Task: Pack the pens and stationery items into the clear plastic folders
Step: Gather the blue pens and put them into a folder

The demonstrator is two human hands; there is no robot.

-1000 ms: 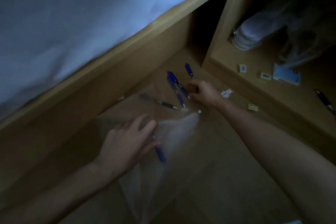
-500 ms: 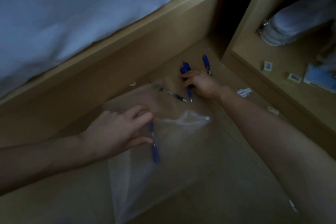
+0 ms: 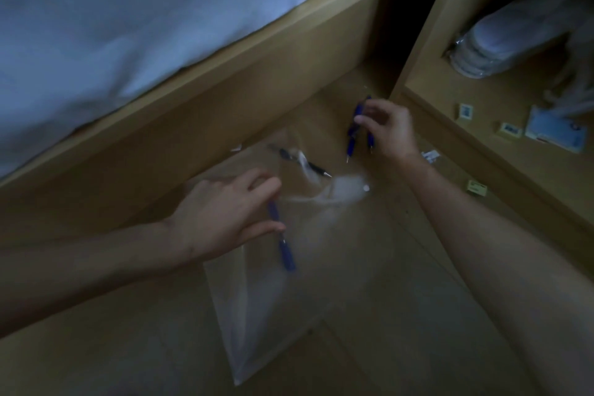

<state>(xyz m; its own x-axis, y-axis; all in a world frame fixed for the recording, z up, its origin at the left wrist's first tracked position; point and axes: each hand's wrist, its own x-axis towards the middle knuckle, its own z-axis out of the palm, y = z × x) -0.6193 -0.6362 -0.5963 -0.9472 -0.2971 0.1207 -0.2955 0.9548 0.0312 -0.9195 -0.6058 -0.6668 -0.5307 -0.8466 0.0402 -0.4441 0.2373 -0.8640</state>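
Note:
A clear plastic folder [image 3: 289, 305] lies on the wooden floor, its flap with a white snap button [image 3: 365, 188] lifted at the far end. My left hand [image 3: 225, 215] rests on the folder's near left part, thumb and fingers around a blue pen [image 3: 283, 241] that seems to sit inside the plastic. My right hand [image 3: 389, 132] is raised above the floor and grips several blue pens [image 3: 352, 135], tips pointing down. A black pen [image 3: 305, 164] lies at the folder's far edge.
A wooden bed frame [image 3: 225, 100] with a white sheet runs along the left. A low shelf [image 3: 501, 151] at right holds small erasers [image 3: 465, 111], a blue-white packet [image 3: 556, 135] and a wrapped roll. A yellow eraser [image 3: 476, 187] and a white scrap [image 3: 430, 156] lie on the floor.
My right hand has gathered the blue pens off the floor and lifted them. My left hand has stayed on the folder and the blue pen.

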